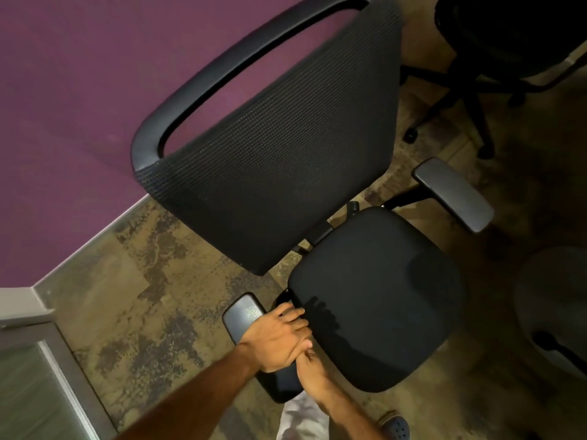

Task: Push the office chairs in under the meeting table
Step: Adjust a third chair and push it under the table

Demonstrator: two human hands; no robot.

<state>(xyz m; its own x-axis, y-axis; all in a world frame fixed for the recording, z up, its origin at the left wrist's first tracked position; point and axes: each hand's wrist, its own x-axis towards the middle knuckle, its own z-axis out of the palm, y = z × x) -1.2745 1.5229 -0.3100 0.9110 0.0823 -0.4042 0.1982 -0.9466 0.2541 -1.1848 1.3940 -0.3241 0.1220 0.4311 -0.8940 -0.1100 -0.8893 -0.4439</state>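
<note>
A single head-worn view looks steeply down from close above a black office chair [317, 192], whose backrest fills the centre. The floor [152, 296] spreads toward 6 o'clock, a purple wall [79, 106] toward 10 o'clock, and a second chair [508, 36] sits at 1 o'clock. Both forearms enter from 6 o'clock.

Counting chairs, armrests and hands

Two black office chairs are showing: a mesh-backed chair [273, 147] with two armrests, and a second chair [495, 36] (only partly in frame); two hands, left hand [276, 339] and right hand [313, 371], are appearing below.
</note>
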